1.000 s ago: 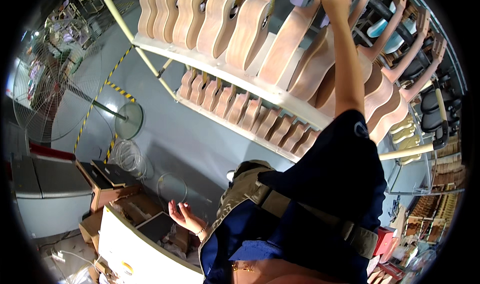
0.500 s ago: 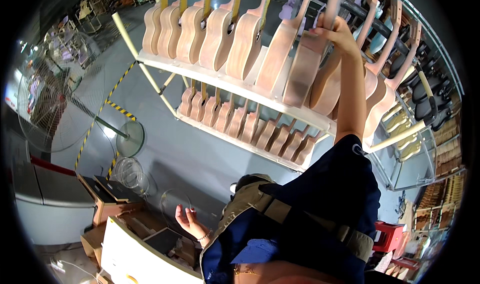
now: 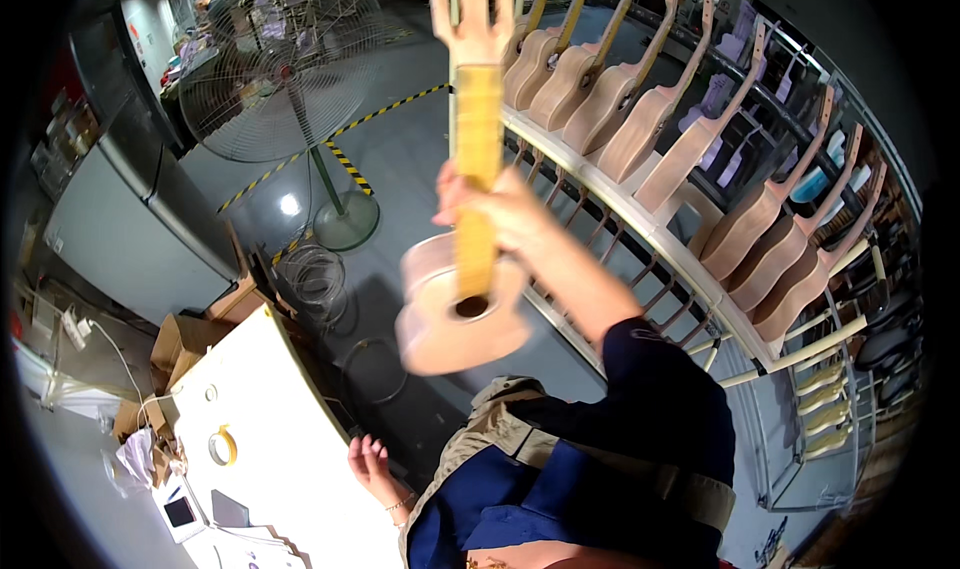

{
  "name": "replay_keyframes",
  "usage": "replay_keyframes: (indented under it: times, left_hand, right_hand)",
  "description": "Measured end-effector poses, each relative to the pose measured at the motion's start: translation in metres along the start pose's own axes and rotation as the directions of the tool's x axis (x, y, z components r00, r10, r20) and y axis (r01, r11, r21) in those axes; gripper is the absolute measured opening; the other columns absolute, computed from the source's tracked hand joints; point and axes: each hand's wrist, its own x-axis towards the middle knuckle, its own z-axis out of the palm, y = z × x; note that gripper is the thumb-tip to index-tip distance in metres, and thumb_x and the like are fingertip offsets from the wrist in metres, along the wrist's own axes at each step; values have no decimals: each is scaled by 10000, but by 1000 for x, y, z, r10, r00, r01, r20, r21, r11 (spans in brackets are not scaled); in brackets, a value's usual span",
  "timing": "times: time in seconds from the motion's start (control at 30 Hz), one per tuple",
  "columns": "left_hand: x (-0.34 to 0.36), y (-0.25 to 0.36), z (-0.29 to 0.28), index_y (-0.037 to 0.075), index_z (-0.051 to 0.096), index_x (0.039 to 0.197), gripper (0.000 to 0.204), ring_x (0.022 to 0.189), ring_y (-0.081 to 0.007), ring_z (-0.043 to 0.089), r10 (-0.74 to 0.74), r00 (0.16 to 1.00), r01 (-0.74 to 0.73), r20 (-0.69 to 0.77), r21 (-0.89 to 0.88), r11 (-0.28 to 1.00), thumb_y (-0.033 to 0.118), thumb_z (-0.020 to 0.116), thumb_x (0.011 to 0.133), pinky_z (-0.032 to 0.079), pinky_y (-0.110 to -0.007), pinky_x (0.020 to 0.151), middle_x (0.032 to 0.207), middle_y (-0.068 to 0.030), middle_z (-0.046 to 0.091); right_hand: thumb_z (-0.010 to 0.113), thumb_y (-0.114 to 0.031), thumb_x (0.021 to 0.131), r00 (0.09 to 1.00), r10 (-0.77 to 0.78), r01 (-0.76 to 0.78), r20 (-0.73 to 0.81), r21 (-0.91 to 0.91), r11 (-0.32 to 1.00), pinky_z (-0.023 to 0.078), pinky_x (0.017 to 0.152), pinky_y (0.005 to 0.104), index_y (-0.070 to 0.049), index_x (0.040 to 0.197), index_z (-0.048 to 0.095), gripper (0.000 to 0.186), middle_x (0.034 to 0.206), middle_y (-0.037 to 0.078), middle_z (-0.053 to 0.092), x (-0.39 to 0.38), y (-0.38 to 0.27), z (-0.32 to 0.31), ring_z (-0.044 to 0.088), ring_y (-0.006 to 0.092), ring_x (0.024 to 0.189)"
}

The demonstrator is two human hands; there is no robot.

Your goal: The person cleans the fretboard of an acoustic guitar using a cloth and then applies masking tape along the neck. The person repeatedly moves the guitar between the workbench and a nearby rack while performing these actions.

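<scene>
My right hand (image 3: 512, 214) is closed round the neck of an unfinished ukulele (image 3: 430, 334) and holds it upright in front of me. The pale wooden body hangs below, its round soundhole facing me. A yellowish strip covers the fingerboard, and the slotted headstock points up; motion blurs it somewhat. Low down, my left hand (image 3: 375, 469) hovers by the edge of the white table (image 3: 300, 409), fingers loosely bent and apart, holding nothing. To the right, several similar ukuleles (image 3: 640, 129) stand in a row on a cream rack (image 3: 645, 223), with a gap among them.
A large fan (image 3: 285, 74) stands at the far left, near a grey cabinet (image 3: 130, 234). Coiled clear tubing (image 3: 310, 274) lies on the floor. On the table are a tape roll (image 3: 222, 447) and a small white device (image 3: 180, 512). Cardboard boxes (image 3: 185, 344) sit behind it.
My right hand has lifted a ukulele off the rack and brought it left, in front of me. The view has turned left toward the table. My left hand stays low, with nothing in it.
</scene>
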Motion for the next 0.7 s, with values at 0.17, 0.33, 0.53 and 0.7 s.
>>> replay_keyframes:
  times: [0.17,0.33,0.53,0.7]
  left_hand:
    - [-25,30,-71,99,314,1398,666,1306,-299,333,87,943,-54,-322,110,992,545,393,908,273,-434,1047,1401,-183,357]
    - [-81,41,-172,88,285,1405,619,1263,-340,383,141,698,-321,-702,-130,938,437,442,918,371,-459,1007,1418,-186,325]
    - [-201,1,-225,7,361,1343,594,1129,-327,528,-81,537,-489,-840,-388,781,395,498,915,497,-422,900,1328,-199,445]
    - [-253,-34,-200,37,475,1266,535,1085,-286,545,-170,132,-547,-976,-215,809,402,556,883,464,-404,885,1256,-161,514]
  right_hand:
    - [604,-282,876,983,67,-162,173,629,761,483,723,384,-78,866,511,225,795,53,529,0,109,122,558,195,736]
    - [645,-291,848,648,422,-754,634,611,240,466,854,359,-107,847,552,206,839,42,584,-58,209,238,590,202,882]
    - [644,-254,840,-12,512,-996,859,33,-79,341,1015,513,-147,1018,577,219,1281,100,479,-115,295,258,417,293,1243]
    - [482,-209,944,-430,526,-887,734,-236,-397,277,1098,507,-109,1064,504,158,1340,168,396,-142,313,302,352,318,1275]
